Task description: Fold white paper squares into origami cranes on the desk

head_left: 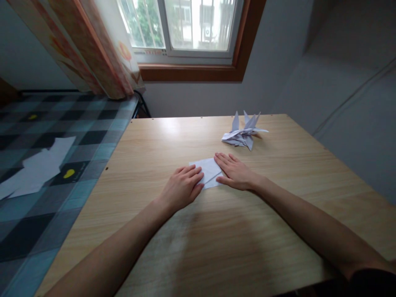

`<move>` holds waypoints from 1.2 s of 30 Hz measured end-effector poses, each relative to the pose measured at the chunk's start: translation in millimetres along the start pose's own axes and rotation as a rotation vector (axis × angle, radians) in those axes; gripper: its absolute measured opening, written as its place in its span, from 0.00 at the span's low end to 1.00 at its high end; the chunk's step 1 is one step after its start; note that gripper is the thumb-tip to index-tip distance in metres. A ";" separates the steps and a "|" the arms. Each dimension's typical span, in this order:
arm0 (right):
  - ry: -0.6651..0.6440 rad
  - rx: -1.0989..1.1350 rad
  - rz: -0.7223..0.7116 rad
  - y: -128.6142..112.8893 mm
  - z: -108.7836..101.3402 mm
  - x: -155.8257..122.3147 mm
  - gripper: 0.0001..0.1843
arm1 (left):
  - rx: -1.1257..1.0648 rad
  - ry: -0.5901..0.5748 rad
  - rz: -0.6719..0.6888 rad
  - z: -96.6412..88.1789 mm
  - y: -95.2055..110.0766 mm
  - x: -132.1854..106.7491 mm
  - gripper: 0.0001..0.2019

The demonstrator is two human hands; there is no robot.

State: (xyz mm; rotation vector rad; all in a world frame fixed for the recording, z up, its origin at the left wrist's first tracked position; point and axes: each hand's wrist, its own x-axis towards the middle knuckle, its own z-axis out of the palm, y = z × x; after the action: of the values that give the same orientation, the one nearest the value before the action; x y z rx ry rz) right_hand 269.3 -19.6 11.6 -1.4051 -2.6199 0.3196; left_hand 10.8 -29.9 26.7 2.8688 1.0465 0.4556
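Note:
A white sheet of folded paper (210, 169) lies flat on the wooden table (173, 144), with a diagonal fold edge across its lower part. My left hand (185, 185) rests on its left side, fingers stretched over the paper and thumb near the lower edge. On the right side, my right hand (234, 171) lies flat with fingers extended, covering the paper's right edge. Neither hand grasps anything. Parts of the paper are hidden beneath the fingers.
Several folded paper cranes (243, 133) sit in a pile toward the table's back right. Left of the table, loose white sheets (43, 165) lie on a checked bedspread (27, 235). A curtain (102, 49) hangs beside the window (198, 24) beyond the table.

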 end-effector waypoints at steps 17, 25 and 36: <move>0.318 1.683 0.564 -39.4 -11.6 11.4 0.33 | -0.043 -0.027 -0.025 -0.2 1.0 -1.0 0.37; 0.394 1.227 0.454 -39.1 -17.7 12.3 0.29 | -0.024 -0.028 -0.017 3.1 0.7 -0.7 0.35; 0.425 1.811 0.480 -49.0 -13.0 14.2 0.22 | -0.062 -0.004 0.050 1.9 -1.4 -0.1 0.44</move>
State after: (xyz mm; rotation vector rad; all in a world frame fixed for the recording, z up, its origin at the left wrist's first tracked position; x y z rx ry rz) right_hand 225.2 -32.7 37.2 -0.9703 -0.7331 1.5828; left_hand 10.4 -28.9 24.7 2.8458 0.9448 0.4763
